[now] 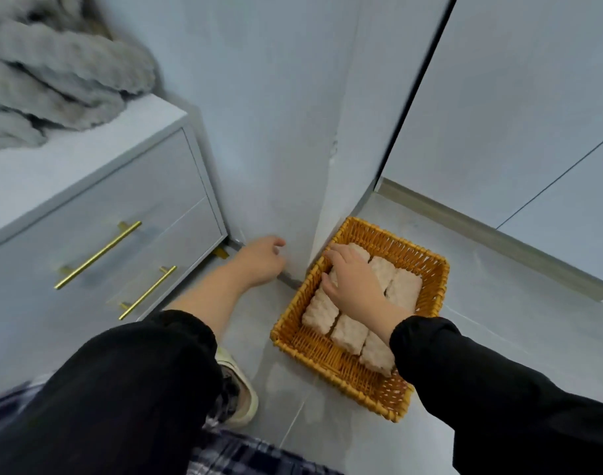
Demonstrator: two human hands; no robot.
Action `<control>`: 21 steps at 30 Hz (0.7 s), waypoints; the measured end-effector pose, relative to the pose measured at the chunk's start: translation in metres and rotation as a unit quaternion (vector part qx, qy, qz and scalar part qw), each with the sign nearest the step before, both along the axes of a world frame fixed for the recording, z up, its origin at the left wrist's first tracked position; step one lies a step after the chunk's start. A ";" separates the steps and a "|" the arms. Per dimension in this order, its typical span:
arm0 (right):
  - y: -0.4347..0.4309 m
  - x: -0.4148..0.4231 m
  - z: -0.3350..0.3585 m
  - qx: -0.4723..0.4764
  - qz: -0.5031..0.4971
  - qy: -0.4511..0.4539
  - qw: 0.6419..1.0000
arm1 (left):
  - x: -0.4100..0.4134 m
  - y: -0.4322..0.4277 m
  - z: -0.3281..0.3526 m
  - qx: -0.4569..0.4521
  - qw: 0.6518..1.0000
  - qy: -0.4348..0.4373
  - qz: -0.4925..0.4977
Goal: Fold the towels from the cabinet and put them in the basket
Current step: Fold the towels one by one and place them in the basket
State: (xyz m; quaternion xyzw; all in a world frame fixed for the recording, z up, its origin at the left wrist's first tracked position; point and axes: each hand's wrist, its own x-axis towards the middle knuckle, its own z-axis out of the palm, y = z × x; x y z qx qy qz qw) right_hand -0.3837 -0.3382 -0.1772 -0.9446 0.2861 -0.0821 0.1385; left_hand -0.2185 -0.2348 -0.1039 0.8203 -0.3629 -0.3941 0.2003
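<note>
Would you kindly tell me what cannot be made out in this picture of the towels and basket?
Head view only:
- Towels: the right hand covers the left row; its grip is unclear.
- Basket: the right sleeve hides its near corner.
- Grey blanket: blurred, cut off by the top-left edges.
- Cabinet: shut drawers hide the contents.
</note>
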 end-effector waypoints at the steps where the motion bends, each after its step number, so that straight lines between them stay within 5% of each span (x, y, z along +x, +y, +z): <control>1: 0.006 0.009 0.014 -0.004 0.016 -0.010 1.000 | 0.007 0.011 0.016 -0.010 1.000 -0.014 0.011; 11: 0.067 0.124 0.130 0.012 0.113 -0.123 0.986 | 0.058 0.115 0.121 -0.109 0.972 -0.148 0.143; 21: 0.127 0.241 0.167 0.096 0.118 -0.219 0.964 | 0.131 0.177 0.140 -0.233 0.901 -0.203 0.303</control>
